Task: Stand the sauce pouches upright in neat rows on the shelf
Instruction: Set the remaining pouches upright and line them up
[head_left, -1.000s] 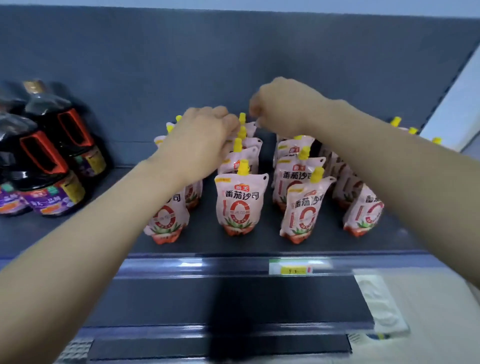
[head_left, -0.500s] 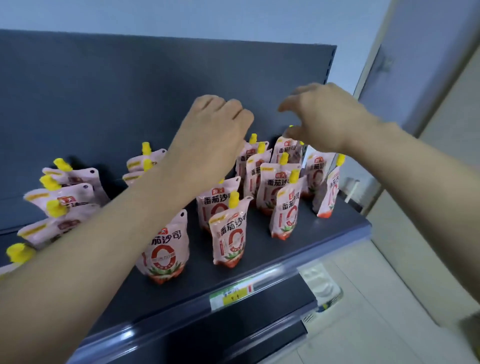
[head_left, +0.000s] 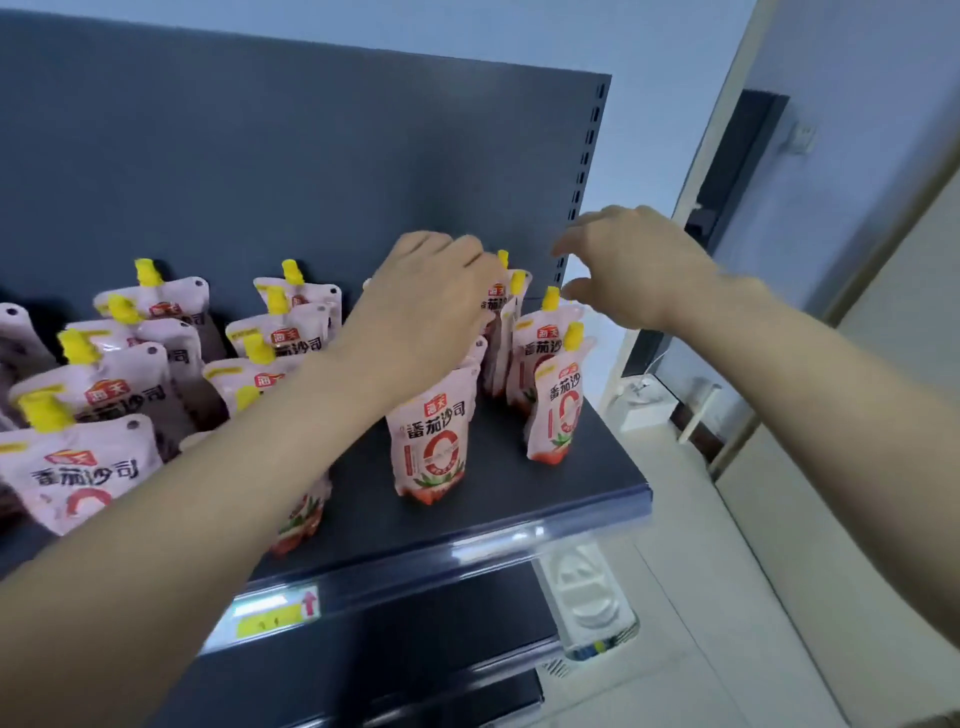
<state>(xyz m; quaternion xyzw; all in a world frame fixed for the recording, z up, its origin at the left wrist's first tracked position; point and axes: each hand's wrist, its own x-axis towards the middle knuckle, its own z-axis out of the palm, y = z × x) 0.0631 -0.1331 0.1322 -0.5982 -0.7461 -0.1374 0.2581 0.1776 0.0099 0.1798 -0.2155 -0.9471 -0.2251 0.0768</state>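
Two bare hands reach over the right end of a dark grey metal shelf (head_left: 498, 493). The left hand (head_left: 431, 312) lies knuckles-up over the tops of the second row from the right, its fingers bent down behind them. The back of the hand hides its grip, so I cannot tell whether it pinches a pouch or only rests there. The right hand (head_left: 639, 270) hovers just above the outermost row with its grip spread: thumb and forefinger are curved and apart, holding nothing (the thumb tip is near a yellow cap (head_left: 550, 299), but contact is unclear).

Below the hands stand the pink-and-white plastic sauce pouches, each with a yellow spout cap and red print. The front pouch (head_left: 428, 441) of the left hand's row is upright on the shelf, with more behind it under the wrist. The outermost front pouch (head_left: 558, 410) is upright too, near the shelf's right edge, with others close behind it running toward the dark back panel (head_left: 311, 156).

Further left, beyond the left forearm, the remaining rows of pouches (head_left: 78, 467) are packed closer and several tilt. A yellow price label (head_left: 270, 621) sits in the clear strip along the shelf's front edge. Pale floor tiles (head_left: 753, 597) show to the right.
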